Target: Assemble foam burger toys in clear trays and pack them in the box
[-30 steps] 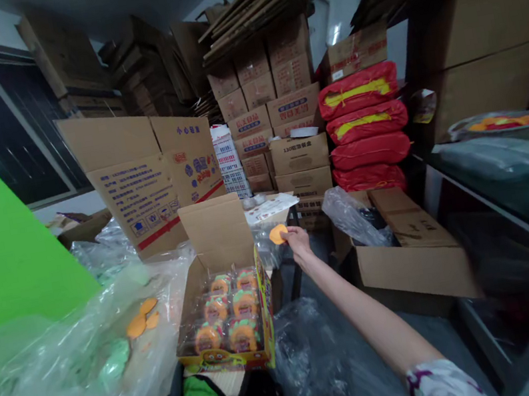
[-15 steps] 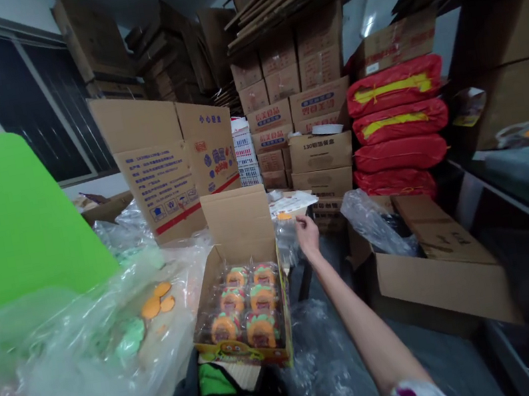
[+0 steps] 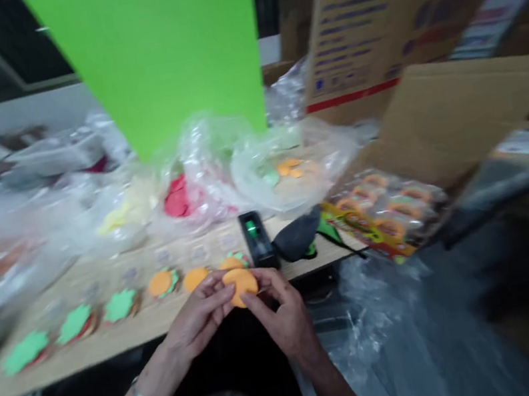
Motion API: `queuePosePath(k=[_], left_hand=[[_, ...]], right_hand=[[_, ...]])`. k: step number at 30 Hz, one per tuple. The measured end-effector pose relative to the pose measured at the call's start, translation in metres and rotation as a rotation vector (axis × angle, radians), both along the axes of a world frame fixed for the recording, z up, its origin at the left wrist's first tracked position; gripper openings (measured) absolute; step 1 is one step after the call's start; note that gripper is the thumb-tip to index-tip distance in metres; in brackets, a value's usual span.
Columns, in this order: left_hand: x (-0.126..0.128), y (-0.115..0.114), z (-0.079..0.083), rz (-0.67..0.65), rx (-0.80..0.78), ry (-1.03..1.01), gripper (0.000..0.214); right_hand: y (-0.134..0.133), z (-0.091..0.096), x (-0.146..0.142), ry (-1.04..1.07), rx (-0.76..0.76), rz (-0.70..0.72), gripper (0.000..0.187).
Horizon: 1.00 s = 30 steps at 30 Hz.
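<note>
Both hands meet in front of the wooden table's near edge (image 3: 116,341). My left hand (image 3: 201,313) and my right hand (image 3: 284,313) pinch one small round orange disc (image 3: 241,284) between their fingertips. On the table just beyond lies a row of green leaf-shaped pieces (image 3: 75,322) and orange discs (image 3: 161,283). A small black device with a green light (image 3: 258,247) stands right behind the held disc. The picture is smeared by motion.
Clear plastic bags of red (image 3: 179,202), yellow and orange (image 3: 290,168) pieces lie at the back of the table. An open display box of packed toys (image 3: 388,208) sits at the right. A green panel (image 3: 159,53) and cardboard cartons (image 3: 367,25) stand behind.
The view has swung left and down from the cartons to the table. My right hand has come back from the far reach with the orange disc, and my left hand has joined it.
</note>
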State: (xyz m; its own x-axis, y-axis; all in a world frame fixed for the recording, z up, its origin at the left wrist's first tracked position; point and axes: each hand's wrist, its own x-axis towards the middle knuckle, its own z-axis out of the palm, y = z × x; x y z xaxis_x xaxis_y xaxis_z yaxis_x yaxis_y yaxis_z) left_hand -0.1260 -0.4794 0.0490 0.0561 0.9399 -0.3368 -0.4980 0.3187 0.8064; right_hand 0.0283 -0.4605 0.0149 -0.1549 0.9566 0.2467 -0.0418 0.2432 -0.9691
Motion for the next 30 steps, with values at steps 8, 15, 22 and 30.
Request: queuePosePath(k=[8, 15, 22, 30], left_hand=[[-0.075, -0.035, -0.022, 0.234, -0.002, -0.027, 0.023], [-0.150, -0.076, -0.026, 0.540, -0.036, -0.059, 0.020], [-0.193, -0.106, -0.034, 0.696, -0.015, -0.111, 0.023], [-0.208, -0.123, -0.037, 0.729, -0.042, -0.135, 0.021]], right_hand=[[0.007, -0.016, -0.068, 0.233, -0.375, 0.205, 0.026], [0.036, 0.004, -0.128, 0.056, -0.199, 0.337, 0.028], [0.045, -0.003, -0.229, -0.125, -0.137, 0.622, 0.027], [0.042, -0.039, -0.268, -0.640, 0.427, 0.388, 0.019]])
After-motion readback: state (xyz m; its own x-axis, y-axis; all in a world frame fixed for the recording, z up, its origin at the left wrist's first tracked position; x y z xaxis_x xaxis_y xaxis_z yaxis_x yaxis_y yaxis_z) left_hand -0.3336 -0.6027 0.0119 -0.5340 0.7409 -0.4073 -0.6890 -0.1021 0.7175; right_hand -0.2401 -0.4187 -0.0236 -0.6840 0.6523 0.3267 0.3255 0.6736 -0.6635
